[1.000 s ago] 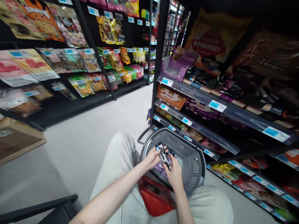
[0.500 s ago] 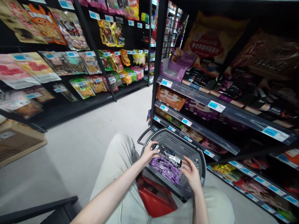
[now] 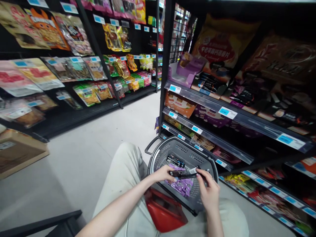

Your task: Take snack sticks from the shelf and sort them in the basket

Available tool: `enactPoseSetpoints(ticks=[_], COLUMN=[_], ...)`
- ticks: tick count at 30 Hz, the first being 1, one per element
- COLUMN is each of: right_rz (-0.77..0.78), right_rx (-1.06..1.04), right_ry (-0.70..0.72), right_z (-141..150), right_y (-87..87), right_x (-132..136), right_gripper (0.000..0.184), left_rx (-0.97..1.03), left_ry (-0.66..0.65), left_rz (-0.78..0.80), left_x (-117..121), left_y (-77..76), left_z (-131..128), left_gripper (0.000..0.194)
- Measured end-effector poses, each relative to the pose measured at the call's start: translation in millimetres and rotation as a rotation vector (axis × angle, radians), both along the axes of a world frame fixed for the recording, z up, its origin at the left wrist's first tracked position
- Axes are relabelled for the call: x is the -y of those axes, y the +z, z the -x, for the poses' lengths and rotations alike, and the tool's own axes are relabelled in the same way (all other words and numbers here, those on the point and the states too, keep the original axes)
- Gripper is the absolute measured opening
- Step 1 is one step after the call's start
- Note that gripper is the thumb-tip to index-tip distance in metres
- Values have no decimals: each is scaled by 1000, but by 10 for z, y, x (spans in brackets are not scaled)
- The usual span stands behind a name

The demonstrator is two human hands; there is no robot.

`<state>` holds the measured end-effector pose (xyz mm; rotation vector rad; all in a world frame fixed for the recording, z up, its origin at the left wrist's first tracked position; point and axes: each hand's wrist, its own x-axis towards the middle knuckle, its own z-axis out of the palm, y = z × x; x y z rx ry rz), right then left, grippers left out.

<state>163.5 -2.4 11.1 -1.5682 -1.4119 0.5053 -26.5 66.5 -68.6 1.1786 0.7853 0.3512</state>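
Note:
Over the grey shopping basket (image 3: 207, 171), my left hand (image 3: 166, 173) is closed on one end of some slim black sachets (image 3: 183, 173). The fingertips of my right hand (image 3: 208, 187) pinch their other end, so the sachets lie stretched nearly level between both hands. Whether it is one sachet or a few stacked together I cannot make out. Below them in the basket are several purple sachets (image 3: 182, 187), partly hidden by my hands. Further black sachets (image 3: 174, 160) with blue marks lie behind, towards the far side of the basket.
A red bag or container (image 3: 165, 210) sits between my legs, against the basket. At right, a dark shelf (image 3: 202, 102) holds boxes of black sachets (image 3: 209, 82). Another shelf (image 3: 81, 117) with snack bags runs along the left. A cardboard box (image 3: 22, 154) stands on the floor at left.
The black sachets first held low in the basket are now raised above it. My right hand, apart from them with fingers spread half a second ago, now grips their right end.

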Motion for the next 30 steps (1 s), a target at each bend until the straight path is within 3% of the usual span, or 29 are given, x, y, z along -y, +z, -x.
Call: enactPoseSetpoints(ticks=[3,5,8,12,14,22,30], right_rz=[-43,8,129,195,178,202,317], right_rx=[107,81,-36,-221,-306,-297,-491], right_ry=[61,85,116,99,98,37,210], right_z=[77,111,135,153,161,261,223], right_y=[147,101,-83,-293,-362,-554,-583], right_x=[4,-14,-39,-66,-83,-112,-78], right_gripper=[22,22,21,20,20,18,25], left_rx=[-51,-29,100,164,145,145,20], left_ry=[-108,-149,-184,-128,-87,-55,16], left_rz=[-168,-183,-54,216,268,311,178], left_x=[63,82,91,113,128,124,78], left_y=[20,57,128,177,172,151,111], left_z=[-38,-55,-68,-73,-70,-65,-50], left_gripper=[27,28,29,31,30,30,35])
